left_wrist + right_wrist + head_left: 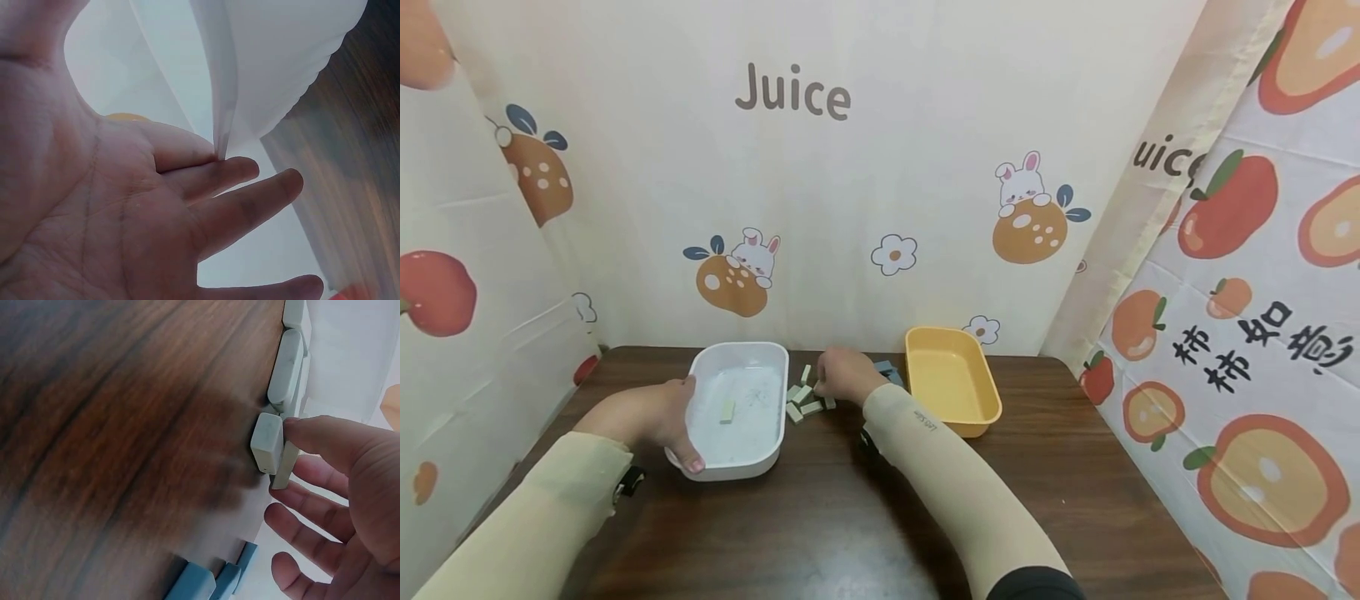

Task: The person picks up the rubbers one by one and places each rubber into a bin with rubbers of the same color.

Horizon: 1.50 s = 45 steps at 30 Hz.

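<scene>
My left hand (666,421) holds the left side of a white plastic tub (781,400), its thumb over the near rim and a fingertip at the rim's edge; the other fingers spread straight outside. One pale green tile (727,411) lies inside the tub. Right of it, several pale green tiles (802,395) with whitish faces are scattered on the table. Among these, my right hand (846,375) pinches a pale tile (287,465) between thumb and fingertip, close beside another tile (267,440). The remaining right fingers are loosely bent.
Several blue-grey tiles (887,372) lie just past the right hand, partly hidden by it. A yellow tub (992,404) stands to their right. The brown wooden table (820,525) meets a printed curtain (850,183) at its back edge.
</scene>
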Motion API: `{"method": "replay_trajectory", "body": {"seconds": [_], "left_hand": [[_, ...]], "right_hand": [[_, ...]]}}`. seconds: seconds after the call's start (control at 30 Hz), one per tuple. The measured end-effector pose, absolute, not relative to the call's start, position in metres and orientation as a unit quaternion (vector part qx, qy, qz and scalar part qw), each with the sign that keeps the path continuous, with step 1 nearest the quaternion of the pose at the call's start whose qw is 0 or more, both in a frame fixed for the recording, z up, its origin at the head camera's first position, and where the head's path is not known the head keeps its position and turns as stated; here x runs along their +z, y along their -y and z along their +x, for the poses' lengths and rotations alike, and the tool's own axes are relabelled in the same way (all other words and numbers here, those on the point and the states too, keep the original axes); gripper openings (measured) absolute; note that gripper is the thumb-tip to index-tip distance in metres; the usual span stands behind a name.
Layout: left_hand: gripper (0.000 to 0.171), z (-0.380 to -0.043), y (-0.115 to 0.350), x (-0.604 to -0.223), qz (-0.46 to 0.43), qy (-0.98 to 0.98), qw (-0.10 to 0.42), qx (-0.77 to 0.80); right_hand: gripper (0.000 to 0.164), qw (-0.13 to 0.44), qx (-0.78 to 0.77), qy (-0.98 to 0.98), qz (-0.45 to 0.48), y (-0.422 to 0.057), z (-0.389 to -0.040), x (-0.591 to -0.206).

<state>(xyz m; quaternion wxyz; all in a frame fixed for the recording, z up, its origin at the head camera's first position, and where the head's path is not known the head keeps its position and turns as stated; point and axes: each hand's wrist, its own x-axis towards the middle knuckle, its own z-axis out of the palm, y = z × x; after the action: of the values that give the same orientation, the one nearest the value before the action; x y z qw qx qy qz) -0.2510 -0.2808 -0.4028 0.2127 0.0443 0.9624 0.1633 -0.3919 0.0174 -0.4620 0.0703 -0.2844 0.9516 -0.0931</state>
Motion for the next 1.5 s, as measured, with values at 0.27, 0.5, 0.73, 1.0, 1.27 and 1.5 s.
{"method": "replay_trajectory", "body": {"seconds": [0.27,0.5,0.73,1.0,1.27,1.5], "left_hand": [[0.160,-0.255,0.277,-0.400,0.042,-0.961,0.216,0.165],[0.157,-0.257,0.272,-0.398,0.029,-0.959,0.228,0.168],[0.156,-0.256,0.276,-0.400,0.032,-0.960,0.221,0.168],[0.161,-0.258,0.277,-0.404,0.051,-0.962,0.212,0.165],[0.161,-0.255,0.276,-0.401,0.057,-0.962,0.215,0.158],[0.152,-0.254,0.279,-0.399,0.068,-0.961,0.214,0.161]], "right_hand": [[0.030,0.059,-0.083,-0.954,-0.281,-0.023,-0.392,-0.462],[0.020,0.020,-0.103,-0.957,-0.269,-0.026,-0.390,-0.454],[0.021,0.000,-0.162,-0.940,-0.300,-0.009,-0.379,-0.434],[0.022,-0.015,-0.165,-0.909,-0.382,0.025,-0.358,-0.431],[0.018,-0.030,-0.074,-0.906,-0.417,0.060,-0.346,-0.449],[0.015,-0.020,-0.028,-0.897,-0.441,0.081,-0.338,-0.453]]}}
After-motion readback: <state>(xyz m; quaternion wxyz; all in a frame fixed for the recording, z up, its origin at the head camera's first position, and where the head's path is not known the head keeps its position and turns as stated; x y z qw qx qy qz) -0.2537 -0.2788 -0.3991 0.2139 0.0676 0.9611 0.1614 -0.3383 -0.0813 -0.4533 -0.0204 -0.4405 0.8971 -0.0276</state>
